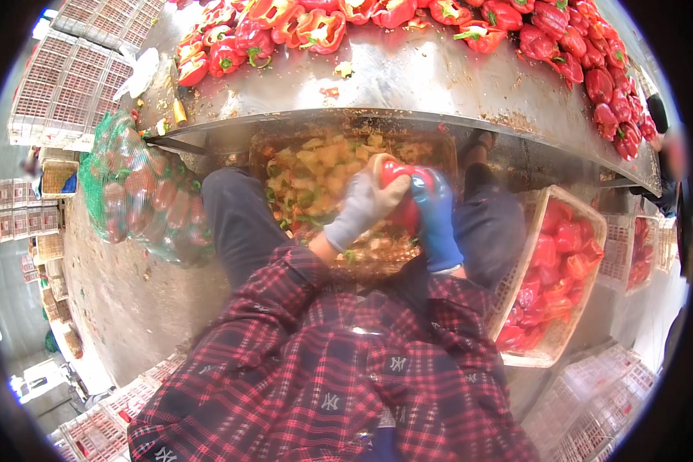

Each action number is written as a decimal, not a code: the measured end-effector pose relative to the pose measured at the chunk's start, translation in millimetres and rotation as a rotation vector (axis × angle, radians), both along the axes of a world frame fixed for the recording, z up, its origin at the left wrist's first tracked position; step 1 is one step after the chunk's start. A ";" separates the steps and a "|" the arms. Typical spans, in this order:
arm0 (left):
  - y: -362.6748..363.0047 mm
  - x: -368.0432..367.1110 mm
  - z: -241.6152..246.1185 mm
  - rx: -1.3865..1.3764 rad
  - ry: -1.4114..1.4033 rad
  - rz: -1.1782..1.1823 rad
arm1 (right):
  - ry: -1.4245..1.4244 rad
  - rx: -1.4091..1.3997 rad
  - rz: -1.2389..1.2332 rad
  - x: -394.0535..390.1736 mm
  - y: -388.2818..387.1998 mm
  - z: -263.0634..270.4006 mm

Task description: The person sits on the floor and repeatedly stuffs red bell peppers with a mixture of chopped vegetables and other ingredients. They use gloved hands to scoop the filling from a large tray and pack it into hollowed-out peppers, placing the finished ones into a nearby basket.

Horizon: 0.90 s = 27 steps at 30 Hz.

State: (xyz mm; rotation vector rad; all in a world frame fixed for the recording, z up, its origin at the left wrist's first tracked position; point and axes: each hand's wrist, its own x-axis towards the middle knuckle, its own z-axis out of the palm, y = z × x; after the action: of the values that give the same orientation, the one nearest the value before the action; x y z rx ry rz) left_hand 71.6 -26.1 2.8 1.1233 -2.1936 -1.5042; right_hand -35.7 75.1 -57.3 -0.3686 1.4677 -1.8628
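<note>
My left hand [364, 199], in a pale knit glove, and my right hand [435, 213], in a blue coated glove, meet in front of me. Between them they grip a red bell pepper [394, 171]; the fingers cover much of it, and motion blurs it. Beneath the hands, between my knees, stands a crate [254, 155] filled with pale pepper cores, seeds and green stems [317, 167]. On the metal table [404, 75] beyond lie cut-open red peppers [322, 30] towards the left and middle, and a heap of red peppers [600, 86] on the right.
A plastic crate of red peppers [554, 260] stands by my right leg. Left of me a green mesh sack [144, 190] bulges with peppers. A yellow-handled tool [179, 112] rests near the table's left edge. Stacked crates [63, 86] rise at far left; a person [667, 156] is at far right.
</note>
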 end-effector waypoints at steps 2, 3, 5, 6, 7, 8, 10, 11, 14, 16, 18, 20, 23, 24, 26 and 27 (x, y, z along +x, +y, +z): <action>0.9 0.8 2.2 -0.286 -0.124 -0.019 | 0.423 0.167 -0.024 -2.1 -5.6 -2.6; 0.1 0.2 2.7 -0.369 -0.119 -0.038 | 0.645 0.256 -0.040 -5.8 -6.3 -4.0; -4.3 -0.8 3.7 -0.534 -0.107 -0.075 | 0.496 0.153 0.022 -10.8 -3.0 -9.0; -10.5 0.5 -1.5 -0.668 -0.090 -0.146 | 0.352 0.100 0.088 -12.5 -0.4 -2.2; -18.8 -1.0 3.5 -0.667 -0.165 -0.262 | 0.205 0.054 0.148 -13.9 4.5 0.0; -30.4 -4.1 11.7 -0.664 -0.241 -0.378 | 0.323 0.251 0.234 -25.7 7.3 -3.6; -54.9 -2.1 14.5 -0.695 -0.338 -0.486 | 0.133 0.133 0.271 -17.2 10.9 40.3; -72.1 -3.9 22.8 -0.757 -0.454 -0.496 | 0.041 0.069 0.282 -14.2 13.1 57.4; -137.2 5.2 23.7 -0.775 -0.365 -0.190 | -0.418 -0.129 0.226 -12.9 15.8 57.8; -172.7 11.3 15.0 -0.964 -0.301 -0.094 | -0.591 -0.270 0.138 -12.7 12.8 46.9; -177.1 9.3 11.9 -1.083 -0.288 -0.020 | -0.742 -0.300 0.070 -15.0 10.0 36.0; -145.3 5.3 16.5 -0.973 -0.261 0.007 | -0.891 -0.378 0.072 -17.0 5.9 39.6; -50.4 -0.4 38.1 -0.582 0.134 -0.096 | 0.255 0.003 0.048 -18.8 11.6 2.9; -28.4 1.7 36.9 -0.504 0.123 -0.237 | 0.465 0.058 0.033 -15.7 11.3 -2.2; 3.1 1.2 21.9 -0.471 0.052 -0.311 | 0.519 0.015 0.031 -10.2 8.1 11.0; 9.4 0.7 17.3 -0.421 0.086 -0.279 | 0.604 0.028 0.036 -9.7 6.9 17.8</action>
State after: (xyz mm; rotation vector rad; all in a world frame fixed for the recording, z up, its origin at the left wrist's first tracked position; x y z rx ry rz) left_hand 72.3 -16.7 20.1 0.6297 -2.5220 -1.0751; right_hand -45.4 81.9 -39.5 -1.0027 1.8516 -1.7797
